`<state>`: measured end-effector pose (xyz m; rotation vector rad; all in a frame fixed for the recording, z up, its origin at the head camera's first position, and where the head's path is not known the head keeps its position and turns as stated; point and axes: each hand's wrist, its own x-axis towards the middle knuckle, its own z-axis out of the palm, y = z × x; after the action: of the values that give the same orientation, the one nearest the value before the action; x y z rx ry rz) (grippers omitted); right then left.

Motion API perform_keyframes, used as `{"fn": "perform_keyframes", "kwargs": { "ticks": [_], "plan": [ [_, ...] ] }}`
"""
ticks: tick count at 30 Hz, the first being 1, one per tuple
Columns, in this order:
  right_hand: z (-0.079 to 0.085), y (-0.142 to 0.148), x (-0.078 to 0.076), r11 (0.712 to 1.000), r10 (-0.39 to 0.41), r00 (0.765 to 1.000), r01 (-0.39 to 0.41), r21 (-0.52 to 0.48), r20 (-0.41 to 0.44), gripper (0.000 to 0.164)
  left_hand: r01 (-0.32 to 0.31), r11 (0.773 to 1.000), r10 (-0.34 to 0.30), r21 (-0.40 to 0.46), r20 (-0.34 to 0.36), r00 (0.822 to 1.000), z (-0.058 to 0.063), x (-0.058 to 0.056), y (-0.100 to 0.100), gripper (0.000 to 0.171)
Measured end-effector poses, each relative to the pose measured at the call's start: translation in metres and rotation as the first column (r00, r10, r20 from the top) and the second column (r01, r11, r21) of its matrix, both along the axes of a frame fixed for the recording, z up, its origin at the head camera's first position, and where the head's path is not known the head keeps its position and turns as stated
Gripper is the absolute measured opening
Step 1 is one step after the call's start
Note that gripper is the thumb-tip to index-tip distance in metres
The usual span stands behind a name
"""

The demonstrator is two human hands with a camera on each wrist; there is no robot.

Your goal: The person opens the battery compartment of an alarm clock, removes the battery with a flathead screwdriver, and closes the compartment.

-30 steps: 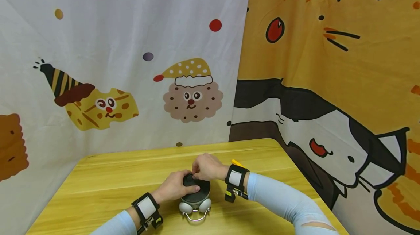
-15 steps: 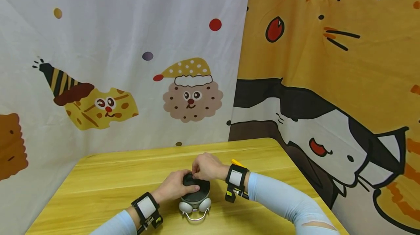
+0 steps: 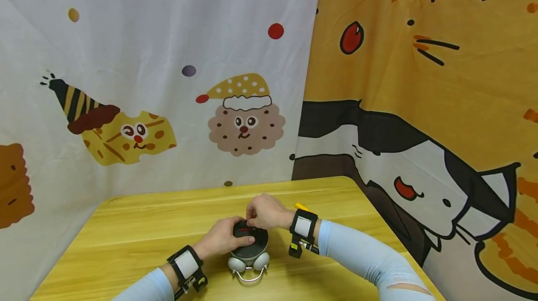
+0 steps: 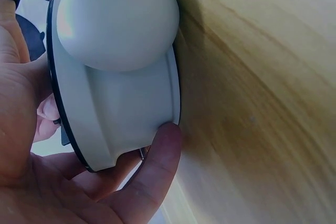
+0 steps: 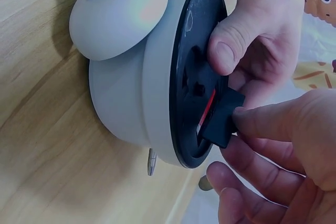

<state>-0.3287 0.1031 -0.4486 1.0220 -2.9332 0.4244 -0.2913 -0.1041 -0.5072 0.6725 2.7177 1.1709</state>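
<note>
A pale grey twin-bell alarm clock (image 3: 248, 258) lies face down on the table, its black back up and its bells and wire handle toward me. My left hand (image 3: 220, 238) grips its side, thumb (image 5: 226, 48) across the back and fingers (image 4: 163, 156) curled beneath the edge. With thumb and fingers my right hand (image 3: 269, 212) pinches a small black battery cover (image 5: 224, 119), tilted up from the opening at the clock's far end. Inside that opening shows something red (image 5: 208, 109), probably a battery. In the left wrist view one bell (image 4: 118, 24) fills the top.
A yellow wood-grain table (image 3: 168, 217) holds the clock. Part of a yellow object (image 3: 301, 207) shows behind my right wrist. Cartoon-printed cloth (image 3: 147, 58) hangs behind and to the right of the table.
The battery cover has come up from the clock's back, and red now shows in the opening. My right hand has risen slightly; my left keeps its grip.
</note>
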Motion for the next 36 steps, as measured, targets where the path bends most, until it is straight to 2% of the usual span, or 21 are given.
{"fn": "perform_keyframes", "kwargs": {
  "ticks": [12,24,36],
  "plan": [
    [0.003,0.004,-0.001,1.000,-0.011,1.000,0.011,-0.019,-0.003,0.018,-0.007,1.000,0.007,-0.003,0.000,1.000,0.001,0.002,0.000,0.059],
    [0.008,0.017,-0.004,0.998,0.004,1.000,-0.004,-0.064,0.000,0.019,-0.032,0.999,0.032,-0.025,-0.005,0.999,0.001,0.003,0.002,0.067],
    [0.013,0.033,-0.010,0.996,-0.034,0.999,0.035,-0.081,0.023,0.019,-0.030,0.999,0.030,-0.012,0.003,1.000,0.003,0.006,0.003,0.065]
  ]
}}
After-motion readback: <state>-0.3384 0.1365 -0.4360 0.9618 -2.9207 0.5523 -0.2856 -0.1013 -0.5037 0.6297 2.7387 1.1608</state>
